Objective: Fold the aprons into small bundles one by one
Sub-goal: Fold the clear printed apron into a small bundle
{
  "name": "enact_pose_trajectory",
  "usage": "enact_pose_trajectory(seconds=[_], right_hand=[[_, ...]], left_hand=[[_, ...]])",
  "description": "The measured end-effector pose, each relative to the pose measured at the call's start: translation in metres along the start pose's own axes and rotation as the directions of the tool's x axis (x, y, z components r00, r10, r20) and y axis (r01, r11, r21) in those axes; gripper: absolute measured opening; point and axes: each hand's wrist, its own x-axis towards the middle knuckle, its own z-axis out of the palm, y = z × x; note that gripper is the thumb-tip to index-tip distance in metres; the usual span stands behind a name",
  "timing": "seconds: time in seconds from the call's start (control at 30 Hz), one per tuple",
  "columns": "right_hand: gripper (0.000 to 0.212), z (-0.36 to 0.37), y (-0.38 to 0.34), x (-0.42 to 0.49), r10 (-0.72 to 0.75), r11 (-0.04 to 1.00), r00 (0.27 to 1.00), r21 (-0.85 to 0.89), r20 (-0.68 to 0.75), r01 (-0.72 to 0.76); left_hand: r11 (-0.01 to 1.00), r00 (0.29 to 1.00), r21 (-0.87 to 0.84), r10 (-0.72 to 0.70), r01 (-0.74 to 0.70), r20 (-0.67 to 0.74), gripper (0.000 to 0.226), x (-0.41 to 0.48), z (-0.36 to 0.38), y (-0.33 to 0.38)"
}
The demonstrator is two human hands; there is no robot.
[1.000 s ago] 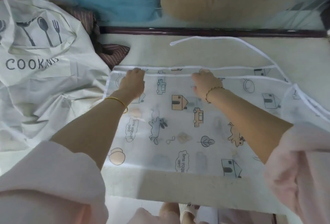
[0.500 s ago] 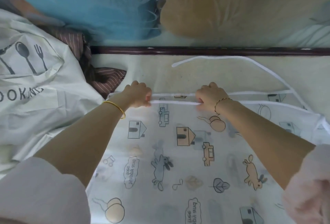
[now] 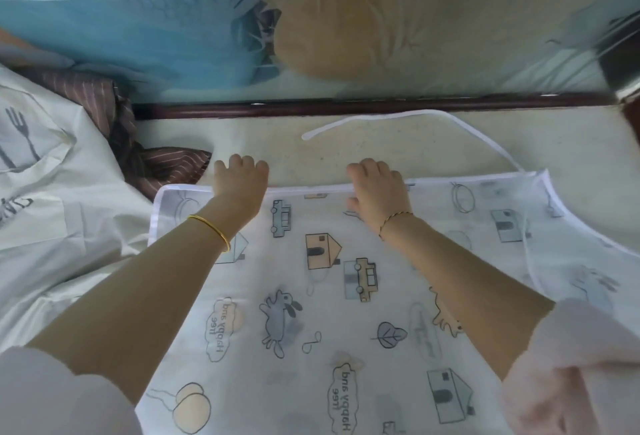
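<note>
On a pale surface (image 3: 346, 147) below a dark wooden rail (image 3: 346, 107), a printed apron (image 3: 311, 313) lies spread wide, its folding barely begun.

The left hand (image 3: 240, 185) and right hand (image 3: 375, 188) each curl their fingers over the far white-bound hem, apparently gripping it. Ghost prints showing through the thin, translucent fabric suggest one fold is made, yet it is a broad sheet, far from a small bundle. Houses, cars and rabbits pattern it; a white tie strap (image 3: 460, 122) trails loose toward the rail. At left a cream apron (image 3: 59, 233) with cutlery print lies heaped and unfolded beside a brown striped cloth (image 3: 169, 166); no finished bundle is in view.
</note>
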Motion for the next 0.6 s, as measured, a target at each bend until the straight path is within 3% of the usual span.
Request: enact_pose_trajectory(seconds=[0.1, 0.23, 0.33, 0.43, 0.5, 0.6], right_hand=[[0.037, -0.009, 0.025, -0.040, 0.153, 0.975, 0.979, 0.183, -0.138, -0.126], [0.033, -0.034, 0.091, -0.099, 0.429, 0.890, 0.854, 0.299, -0.294, -0.345], [0.029, -0.042, 0.146, -0.133, 0.632, 0.759, 0.762, 0.312, -0.142, -0.572], [0.038, -0.025, 0.184, -0.152, 0.668, 0.688, 0.730, 0.254, 0.145, -0.680], [0.049, -0.012, 0.196, -0.157, 0.618, 0.697, 0.745, 0.264, 0.250, -0.667], [0.055, -0.004, 0.211, -0.160, 0.564, 0.724, 0.775, 0.281, 0.284, -0.630]], left_hand=[[0.992, 0.990, -0.056, 0.106, -0.111, -0.089, 0.041, 0.003, -0.026, 0.051], [0.874, 0.928, -0.312, 0.339, -0.372, -0.155, 0.036, 0.003, -0.067, 0.154], [0.748, 0.881, -0.477, 0.449, -0.461, -0.148, 0.038, -0.005, -0.089, 0.228], [0.644, 0.896, -0.694, 0.445, -0.322, -0.003, 0.055, -0.011, -0.099, 0.287], [0.668, 0.930, -0.710, 0.364, -0.223, 0.051, 0.064, -0.013, -0.101, 0.315], [0.767, 0.969, -0.624, 0.238, -0.149, 0.061, 0.067, -0.020, -0.103, 0.342]])
